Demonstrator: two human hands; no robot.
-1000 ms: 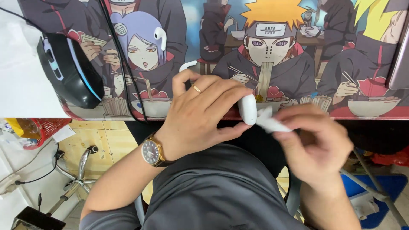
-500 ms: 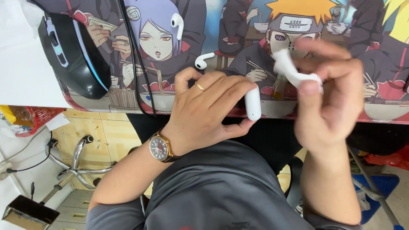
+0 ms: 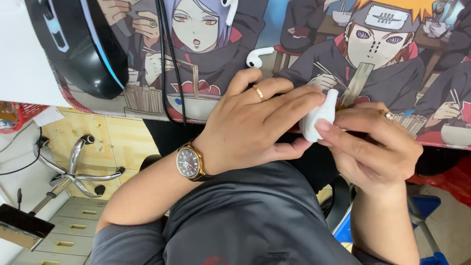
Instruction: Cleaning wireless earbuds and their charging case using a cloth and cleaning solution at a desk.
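At the tabletop's near edge, both hands, left and right, pinch the white earbud case closed-fingered; wiping seems underway. Next likely needs turning it steadily, earbuds lying nearby.

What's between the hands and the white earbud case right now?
Nothing visible. Both the left hand and right hand already hold the white case directly, fingers touching it above the desk mat edge.
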